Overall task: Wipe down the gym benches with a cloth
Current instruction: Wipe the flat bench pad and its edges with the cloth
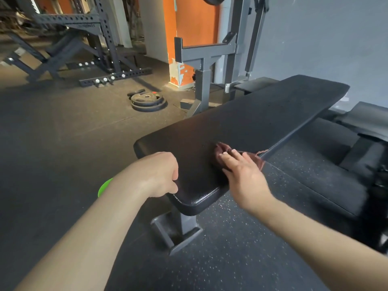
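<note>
While the left hand (pixel 160 175) grips the bench (pixel 252 114) at its near edge, the flat right hand (pixel 241 173) presses the cloth (pixel 221 147); wipe lengthwise with overlapping strokes.

The long black padded worktop (pixel 241 122) is viewed closely from above by one head-worn wide-angle camera aimed forward and down.

I can read no text, brand or number anywhere in my head view. The dark perforated steel rack crossbeam (pixel 84 26) bears a faint pale strip that may be lettering, too blurred to make out. The stacked black round weight plates (pixel 148 101) on the floor show small markings, equally illegible.
</note>
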`<state>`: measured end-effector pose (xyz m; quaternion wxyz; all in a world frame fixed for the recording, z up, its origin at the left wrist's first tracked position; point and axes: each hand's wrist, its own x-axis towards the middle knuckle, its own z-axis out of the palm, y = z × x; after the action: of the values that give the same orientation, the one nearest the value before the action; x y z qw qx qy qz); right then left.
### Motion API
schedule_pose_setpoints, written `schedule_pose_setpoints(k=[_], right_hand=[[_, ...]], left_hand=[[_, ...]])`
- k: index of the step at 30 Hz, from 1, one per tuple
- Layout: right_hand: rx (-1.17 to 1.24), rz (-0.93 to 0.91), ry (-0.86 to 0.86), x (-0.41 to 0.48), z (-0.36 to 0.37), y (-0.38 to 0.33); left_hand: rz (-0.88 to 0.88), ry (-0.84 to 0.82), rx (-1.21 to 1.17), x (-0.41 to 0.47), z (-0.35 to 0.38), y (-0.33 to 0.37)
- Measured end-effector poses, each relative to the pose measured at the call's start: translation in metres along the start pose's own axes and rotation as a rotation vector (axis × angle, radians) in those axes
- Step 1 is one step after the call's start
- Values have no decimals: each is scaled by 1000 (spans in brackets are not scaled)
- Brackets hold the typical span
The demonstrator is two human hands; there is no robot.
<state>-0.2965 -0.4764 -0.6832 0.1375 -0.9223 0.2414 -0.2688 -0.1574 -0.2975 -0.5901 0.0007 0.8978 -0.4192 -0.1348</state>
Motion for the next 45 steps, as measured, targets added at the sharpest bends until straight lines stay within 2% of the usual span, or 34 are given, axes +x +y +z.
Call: schedule_pose_setpoints(k=[2,5,9,11,13,15,17,20,24,27,29,33,34,36,40,43,45], right_hand=[[25,-138,49,-23,6,-30],[59,-369,-73,-46,21,-47],[143,-453,-143,-32,10,-18],[79,-392,-113,-14,5,9],[-29,-220,-5,4,-1,34],[-65,52,-38,12,1,39],[-69,102,-87,8,10,24],[-130,-125,-63,-18,19,-16],[57,-435,-179,-43,16,-37],[158,-523,-274,-32,4,-13],[91,-427,-255,-11,-1,16],[-96,60,-84,21,-8,46],[-105,94,-84,21,-5,37],[-126,-29,-92,8,3,6],[-101,-297,-279,-24,8,-43],[-17,-455,-335,-30,3,-36],[29,-483,-346,-19,0,-15]], left_hand=[[6,6,46,2,2,1],[29,-13,92,3,1,5],[19,-23,37,4,-2,3],[4,-24,3,5,-2,1],[-3,-43,0,2,-3,2],[1,-47,4,1,-2,2],[0,-50,19,2,-2,3],[-6,-45,2,5,-3,2],[-7,-52,-13,5,-8,4],[-16,-55,-40,4,-9,5],[-18,-63,-59,3,-9,4],[-14,-83,-79,2,-10,3],[-15,-87,-80,2,-9,3],[-21,-99,-74,4,-10,2],[-26,-100,-97,9,-10,-1],[-36,-77,-156,11,-13,-1],[-36,-74,-166,12,-13,-2]])
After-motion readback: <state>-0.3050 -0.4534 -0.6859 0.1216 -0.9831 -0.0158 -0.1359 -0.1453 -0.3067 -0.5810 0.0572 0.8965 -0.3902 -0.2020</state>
